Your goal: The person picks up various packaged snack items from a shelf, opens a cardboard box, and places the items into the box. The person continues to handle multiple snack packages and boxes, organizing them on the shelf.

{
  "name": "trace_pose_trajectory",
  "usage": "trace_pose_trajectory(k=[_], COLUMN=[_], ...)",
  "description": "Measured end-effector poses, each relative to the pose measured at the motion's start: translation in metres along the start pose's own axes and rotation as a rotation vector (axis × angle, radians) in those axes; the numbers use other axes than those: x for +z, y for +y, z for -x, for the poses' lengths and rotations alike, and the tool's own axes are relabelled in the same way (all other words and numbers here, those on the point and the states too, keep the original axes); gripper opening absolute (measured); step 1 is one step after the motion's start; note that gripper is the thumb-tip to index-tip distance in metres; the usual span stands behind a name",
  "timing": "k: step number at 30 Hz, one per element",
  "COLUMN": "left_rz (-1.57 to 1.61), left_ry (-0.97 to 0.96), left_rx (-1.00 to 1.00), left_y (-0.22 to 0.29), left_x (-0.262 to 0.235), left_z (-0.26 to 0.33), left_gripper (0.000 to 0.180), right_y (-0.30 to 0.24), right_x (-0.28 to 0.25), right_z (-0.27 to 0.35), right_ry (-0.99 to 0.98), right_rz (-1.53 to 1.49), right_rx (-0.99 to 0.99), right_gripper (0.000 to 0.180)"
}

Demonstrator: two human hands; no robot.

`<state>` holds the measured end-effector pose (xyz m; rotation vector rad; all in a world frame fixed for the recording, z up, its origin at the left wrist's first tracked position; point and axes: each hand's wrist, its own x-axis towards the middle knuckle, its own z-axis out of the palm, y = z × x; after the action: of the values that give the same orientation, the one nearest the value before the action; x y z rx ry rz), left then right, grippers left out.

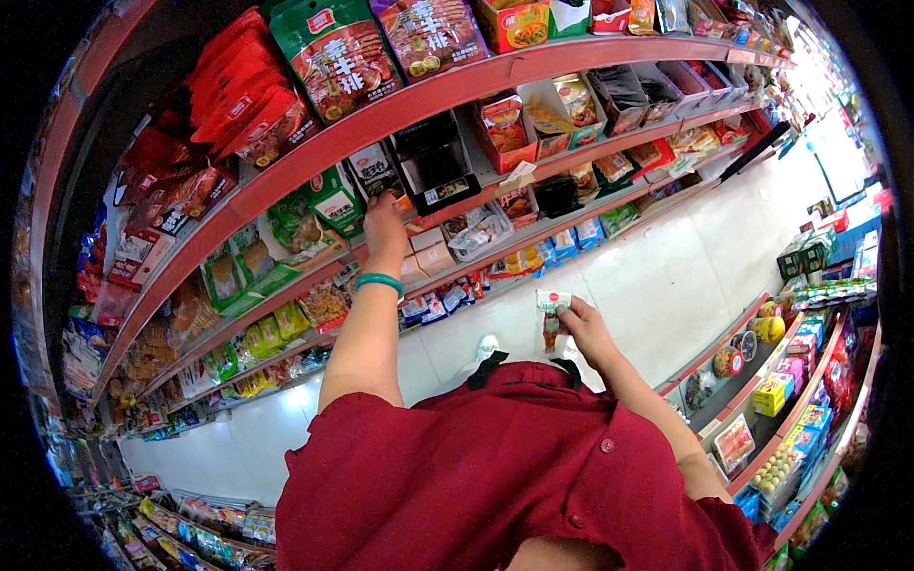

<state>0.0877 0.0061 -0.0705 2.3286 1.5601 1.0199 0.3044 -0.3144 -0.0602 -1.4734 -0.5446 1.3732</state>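
Right hand [586, 331] pinches a forward-pointing packet [550, 322] by its right edge; left hand [385, 226] touches a black pack [373, 170], grip unclear.

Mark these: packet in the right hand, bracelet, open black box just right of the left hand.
Packet [550, 327]: head view, its brownish lower part.
Bracelet [379, 279]: head view, top of its teal band.
Black box [447, 194]: head view, its front wall.

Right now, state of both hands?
Left hand: at a rectangular black-and-white package; grip can't be told.
Right hand: closed, holding a small white-topped plastic packet.
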Motion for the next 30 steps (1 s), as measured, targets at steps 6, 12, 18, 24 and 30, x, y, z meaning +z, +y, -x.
trace_pose_trajectory(k=[6, 12, 18, 24, 30], left_rz=[0.050, 0.200, 0.030, 0.017, 0.076], left_ry=[-0.122, -0.139, -0.097, -0.078, -0.093], left_rx=[-0.031, -0.186, -0.072, -0.035, -0.068], left_y=[0.004, 0.006, 0.013, 0.008, 0.015], left_x=[0.003, 0.009, 0.001, 0.005, 0.002], left_z=[-0.006, -0.005, -0.003, -0.002, -0.002], left_gripper=[0.009, 0.006, 0.006, 0.008, 0.004], right_y=[-0.034, -0.037, -0.037, -0.065, -0.075], right_x=[0.008, 0.030, 0.037, 0.056, 0.072], right_z=[-0.040, -0.051, -0.055, -0.101, -0.179], right_ry=[0.035, 0.016, -0.015, 0.004, 0.075], right_rz=[0.189, 0.121, 0.197, 0.466, 0.181], right_rx=[-0.154, -0.098, -0.048, -0.106, -0.158], right_gripper=[0.016, 0.015, 0.016, 0.027, 0.028])
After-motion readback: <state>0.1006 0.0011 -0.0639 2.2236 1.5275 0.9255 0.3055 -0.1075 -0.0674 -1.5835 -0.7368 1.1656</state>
